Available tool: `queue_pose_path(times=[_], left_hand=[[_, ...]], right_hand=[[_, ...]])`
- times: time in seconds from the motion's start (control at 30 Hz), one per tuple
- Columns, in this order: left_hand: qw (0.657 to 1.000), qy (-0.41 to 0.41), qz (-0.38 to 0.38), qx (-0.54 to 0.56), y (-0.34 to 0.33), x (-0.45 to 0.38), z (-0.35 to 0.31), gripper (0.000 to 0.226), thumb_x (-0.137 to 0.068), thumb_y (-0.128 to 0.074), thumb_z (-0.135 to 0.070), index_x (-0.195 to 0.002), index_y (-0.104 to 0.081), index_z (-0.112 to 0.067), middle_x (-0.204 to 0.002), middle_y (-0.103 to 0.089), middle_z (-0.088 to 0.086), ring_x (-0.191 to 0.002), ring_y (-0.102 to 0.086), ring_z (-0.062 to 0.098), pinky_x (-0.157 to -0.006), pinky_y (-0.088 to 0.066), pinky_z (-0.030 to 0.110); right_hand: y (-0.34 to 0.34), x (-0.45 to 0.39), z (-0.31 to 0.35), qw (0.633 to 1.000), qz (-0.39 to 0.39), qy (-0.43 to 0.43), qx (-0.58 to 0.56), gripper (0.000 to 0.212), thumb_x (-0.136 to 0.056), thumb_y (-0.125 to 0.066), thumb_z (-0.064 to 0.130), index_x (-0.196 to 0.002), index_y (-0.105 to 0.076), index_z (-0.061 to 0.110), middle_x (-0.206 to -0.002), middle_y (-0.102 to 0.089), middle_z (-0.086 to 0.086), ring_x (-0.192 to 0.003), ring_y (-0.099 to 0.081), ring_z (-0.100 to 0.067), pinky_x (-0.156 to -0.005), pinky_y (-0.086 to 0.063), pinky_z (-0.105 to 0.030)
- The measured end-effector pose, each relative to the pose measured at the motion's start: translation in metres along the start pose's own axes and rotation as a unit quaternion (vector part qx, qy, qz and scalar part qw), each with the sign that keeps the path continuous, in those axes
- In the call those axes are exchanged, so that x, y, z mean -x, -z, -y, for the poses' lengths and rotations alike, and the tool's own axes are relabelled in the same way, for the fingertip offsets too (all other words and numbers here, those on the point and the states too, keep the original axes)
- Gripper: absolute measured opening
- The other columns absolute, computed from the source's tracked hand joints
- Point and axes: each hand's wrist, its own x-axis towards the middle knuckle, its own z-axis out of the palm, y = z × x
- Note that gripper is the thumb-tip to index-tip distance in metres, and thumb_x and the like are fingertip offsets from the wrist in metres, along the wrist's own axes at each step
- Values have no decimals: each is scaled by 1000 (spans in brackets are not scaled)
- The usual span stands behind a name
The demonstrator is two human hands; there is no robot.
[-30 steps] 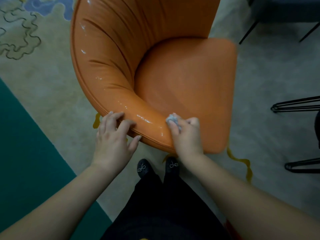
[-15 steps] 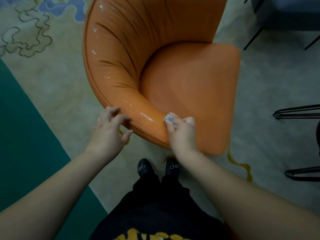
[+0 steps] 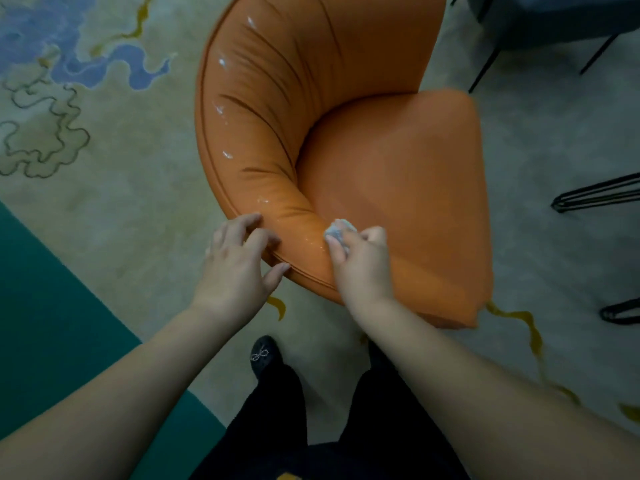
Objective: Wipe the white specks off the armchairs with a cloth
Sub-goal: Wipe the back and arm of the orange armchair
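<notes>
An orange leather armchair (image 3: 381,161) stands on the carpet in front of me. White specks (image 3: 227,154) dot its curved armrest and back edge. My right hand (image 3: 360,268) pinches a small bunched white cloth (image 3: 337,232) and presses it on the near end of the armrest, close to a wet-looking patch. My left hand (image 3: 239,268) rests on the outer edge of the same armrest, fingers curled over the piping and thumb beneath it.
A patterned beige carpet (image 3: 131,216) with blue and yellow swirls lies under the chair, and a green area (image 3: 52,323) is at the left. Black metal legs (image 3: 595,194) of other furniture stand at the right. A dark chair (image 3: 554,19) is at the top right.
The view has shifted, so the armchair sits further right and lower in frame. Both hands stay on the near armrest, the right one with the cloth slightly further along it.
</notes>
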Motion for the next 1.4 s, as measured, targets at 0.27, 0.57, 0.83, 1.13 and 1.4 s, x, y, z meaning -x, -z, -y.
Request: queue_pose_path(times=[0.27,0.57,0.83,1.13,1.4], left_hand=[[995,-90,37,-35,26,-37,41,52,-79,-73,-39,-123,-57,-17,-143,-40,8,-137,-28,33,-109,-28,50],[996,-85,5,4,26,-41,48,50,-76,-75,-37,-117,-61,-14,-137,-46,11,-129,-39,32,-104,-34,45],[1000,-21,4,7,32,-63,47,60,-75,-75,-43,-125,-53,-18,-153,-27,8,-144,-16,30,-115,-20,50],[997,68,21,-13,33,-64,56,96,-78,-68,-55,-151,-19,-18,-162,-2,1,-148,-4,21,-118,-10,39],[996,83,41,15,37,-81,58,97,-83,-68,-43,-154,-7,-18,-162,5,-5,-148,-6,15,-118,-17,34]], right_hand=[[23,6,-21,990,-89,-89,56,34,-93,-59,31,-125,-64,18,-107,-47,-15,-96,-54,-30,-91,-43,-33],[-46,-3,68,998,-49,37,19,39,-94,-56,31,-131,-57,16,-99,-40,-6,-89,-46,-22,-82,-43,-32],[-15,-12,16,996,-57,-37,50,36,-93,-57,28,-128,-60,17,-98,-41,-7,-89,-51,-28,-85,-48,-38],[-36,-40,40,996,10,91,-16,41,-91,-63,21,-131,-58,15,-95,-37,-3,-87,-46,-20,-83,-46,-35],[-57,-43,80,995,0,89,-52,42,-94,-58,21,-135,-54,14,-102,-41,-10,-93,-50,-26,-88,-47,-38]])
